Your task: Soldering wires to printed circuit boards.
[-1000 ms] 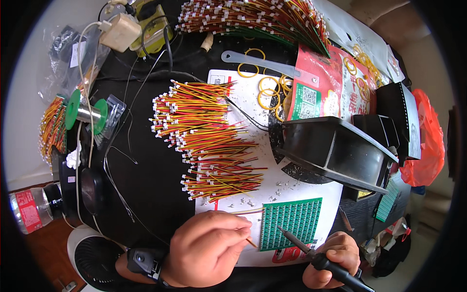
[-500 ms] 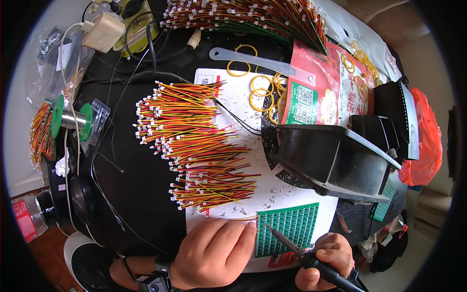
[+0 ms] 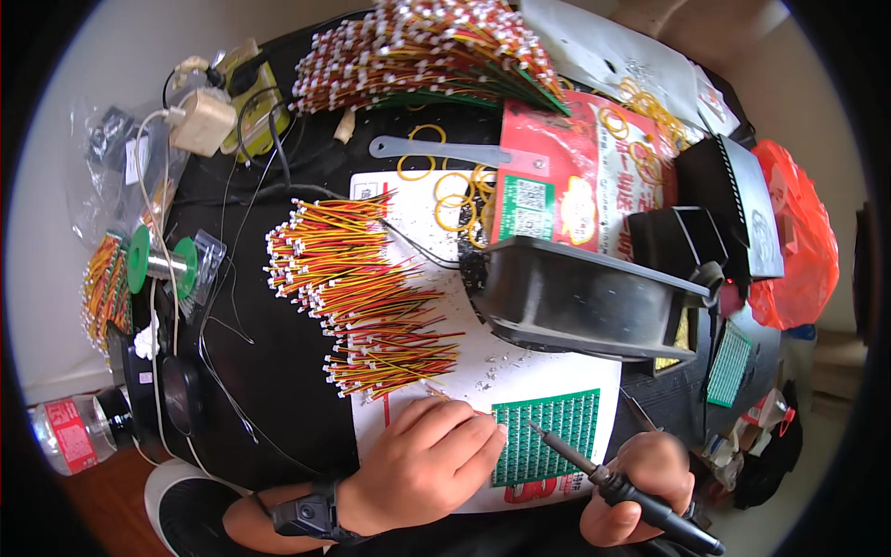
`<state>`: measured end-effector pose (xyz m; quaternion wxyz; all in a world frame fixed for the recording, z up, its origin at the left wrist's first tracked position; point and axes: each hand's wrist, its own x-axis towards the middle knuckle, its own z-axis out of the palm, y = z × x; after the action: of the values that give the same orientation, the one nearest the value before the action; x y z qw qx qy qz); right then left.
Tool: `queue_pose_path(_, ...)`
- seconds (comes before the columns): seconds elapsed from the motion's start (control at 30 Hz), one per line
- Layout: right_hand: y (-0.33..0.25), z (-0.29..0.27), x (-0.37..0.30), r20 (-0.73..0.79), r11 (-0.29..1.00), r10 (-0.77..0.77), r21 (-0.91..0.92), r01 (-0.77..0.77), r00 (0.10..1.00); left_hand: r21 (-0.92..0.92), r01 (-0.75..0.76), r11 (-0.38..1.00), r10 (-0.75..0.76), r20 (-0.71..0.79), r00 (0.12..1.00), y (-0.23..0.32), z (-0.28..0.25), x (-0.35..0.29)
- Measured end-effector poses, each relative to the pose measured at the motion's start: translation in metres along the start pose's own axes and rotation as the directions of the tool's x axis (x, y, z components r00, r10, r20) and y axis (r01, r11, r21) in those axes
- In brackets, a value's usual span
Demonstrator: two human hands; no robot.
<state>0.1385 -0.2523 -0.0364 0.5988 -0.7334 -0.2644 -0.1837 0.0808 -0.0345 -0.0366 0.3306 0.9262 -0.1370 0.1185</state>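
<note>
My left hand (image 3: 432,459) is closed at the left edge of a green circuit board (image 3: 548,455), its fingers pinched on a thin wire lead (image 3: 455,399) whose ends are mostly hidden. A soldering iron (image 3: 571,452) with a black handle is gripped in my right hand (image 3: 640,487). Its metal tip points left, over the upper left part of the board; whether it touches cannot be made out. Beyond my left hand lies a broad row of red, yellow and black wire leads (image 3: 371,297) with white connectors, spread on a white sheet (image 3: 473,371).
A black fan-like housing (image 3: 575,302) stands beyond the board. Further back are yellow rubber bands (image 3: 455,213), a red packet (image 3: 548,139) and a large wire bundle (image 3: 418,56). To the left stands a solder spool (image 3: 165,265); to the right lies another green board (image 3: 729,367).
The view has shifted. The iron's tip has moved right across the board, away from its left edge and my left fingers. My left hand stays pinched at that edge.
</note>
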Motion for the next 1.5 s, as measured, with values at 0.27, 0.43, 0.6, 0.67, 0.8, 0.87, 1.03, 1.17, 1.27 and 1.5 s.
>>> queue_pose_path(0.27,0.005,-0.017,0.008,-0.12,0.992,-0.126,-0.028,0.124,0.985,0.039,-0.016,0.999,0.012,0.103,0.995,0.015,0.001,0.018)
queue_pose_path(0.43,0.013,-0.04,0.017,0.276,0.998,-0.064,0.046,0.053,0.959,0.054,0.07,0.996,-0.07,0.002,0.998,0.029,-0.005,0.019)
queue_pose_path(0.6,0.011,-0.038,0.02,0.385,0.998,-0.023,0.063,-0.001,0.923,0.032,0.065,0.997,-0.063,-0.047,0.997,0.016,0.011,0.009)
queue_pose_path(0.67,0.012,-0.038,0.02,0.449,0.999,-0.046,0.038,0.033,0.892,0.051,0.054,0.997,-0.053,-0.02,0.998,0.016,0.009,0.008)
queue_pose_path(0.8,0.002,-0.039,0.022,0.4,1.0,-0.018,0.002,0.019,0.916,0.122,0.046,0.992,-0.041,-0.042,0.998,0.01,0.01,0.005)
queue_pose_path(0.87,-0.005,-0.036,0.028,0.428,0.999,0.024,-0.034,-0.01,0.904,0.124,0.06,0.99,-0.053,-0.061,0.997,0.005,0.009,0.003)
queue_pose_path(1.03,-0.002,-0.016,0.039,0.417,0.993,-0.063,0.121,0.014,0.907,0.046,0.059,0.997,-0.059,-0.005,0.998,-0.004,0.007,0.004)
queue_pose_path(1.17,0.003,-0.025,0.011,0.458,0.999,0.026,-0.036,-0.01,0.888,0.062,0.037,0.997,-0.036,-0.014,0.999,-0.002,0.007,0.005)
queue_pose_path(1.27,0.006,-0.026,0.01,0.462,0.998,0.046,-0.059,-0.022,0.886,0.071,0.041,0.997,-0.039,-0.025,0.999,-0.002,0.008,0.004)
queue_pose_path(1.5,0.003,-0.023,0.013,0.478,0.994,0.109,-0.073,-0.084,0.872,0.04,0.028,0.999,-0.026,-0.029,0.999,0.0,0.004,0.011)
